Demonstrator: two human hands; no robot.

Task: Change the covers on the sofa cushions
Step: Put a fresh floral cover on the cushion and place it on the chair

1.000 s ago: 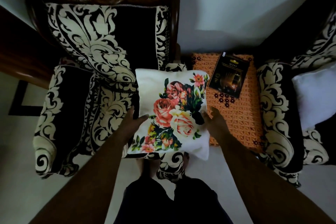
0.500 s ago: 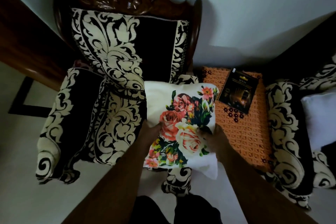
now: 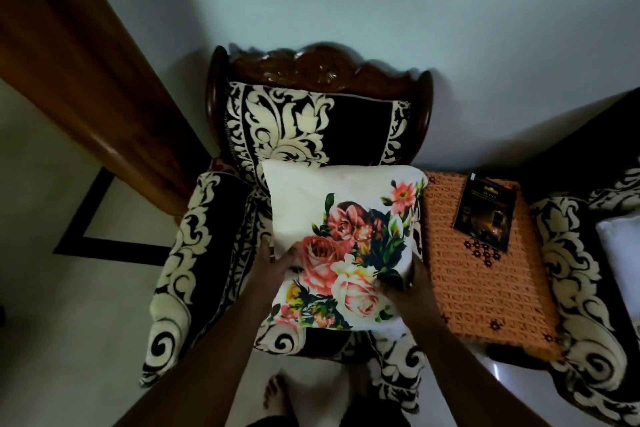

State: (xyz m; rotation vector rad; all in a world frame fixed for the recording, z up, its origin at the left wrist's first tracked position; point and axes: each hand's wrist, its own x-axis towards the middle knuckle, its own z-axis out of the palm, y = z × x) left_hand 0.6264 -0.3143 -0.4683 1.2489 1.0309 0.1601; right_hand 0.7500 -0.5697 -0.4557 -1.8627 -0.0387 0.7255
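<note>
A white cushion (image 3: 311, 204) printed with pink and cream roses is held over the seat of a black-and-cream patterned armchair (image 3: 214, 253). My left hand (image 3: 273, 262) grips the cushion's left edge, thumb on top and fingers beneath. My right hand (image 3: 405, 284) grips its lower right edge the same way. The cushion leans toward the chair's backrest. A plain white cushion (image 3: 620, 250) lies on a second patterned sofa (image 3: 581, 288) at the right edge.
An orange woven-topped side table (image 3: 485, 291) stands between the chairs, with a dark packet (image 3: 485, 215) on it. A wooden rail (image 3: 79, 55) slants across the upper left. Pale floor lies to the left and below, where my bare feet (image 3: 277, 392) show.
Both hands have carried the rose cushion up and toward the armchair's backrest. The view has pulled back and shifted, showing more wall and floor.
</note>
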